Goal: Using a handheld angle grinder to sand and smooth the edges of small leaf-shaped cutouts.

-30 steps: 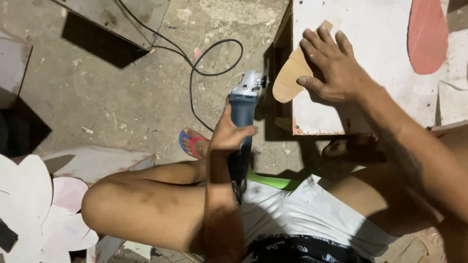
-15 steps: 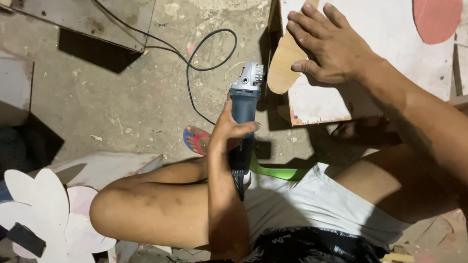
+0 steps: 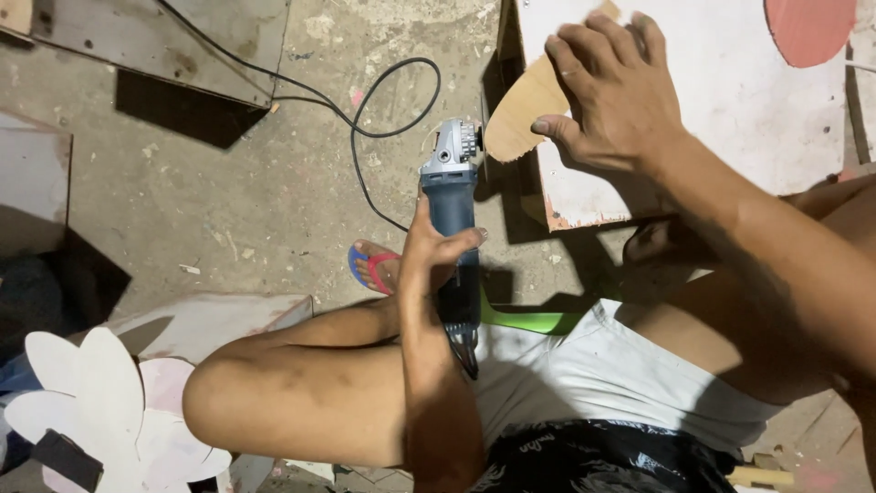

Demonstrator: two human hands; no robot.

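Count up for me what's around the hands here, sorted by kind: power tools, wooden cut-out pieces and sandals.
Power tools: 1, the angle grinder in the left hand
Wooden cut-outs: 2, the petal-shaped piece under the right hand, and the white flower cut-out
Sandals: 1, the blue sandal
Total: 4

Grinder: matt blue plastic body, bare grey metal head.
Cut-out piece: raw tan wood, smooth face.
Board: wood, white paint, scuffed, chipped edge.
Floor: rough concrete, dusty.
Cable: black rubber, slight sheen.

One head-worn view — steeply downward, close over lap, hands and floor.
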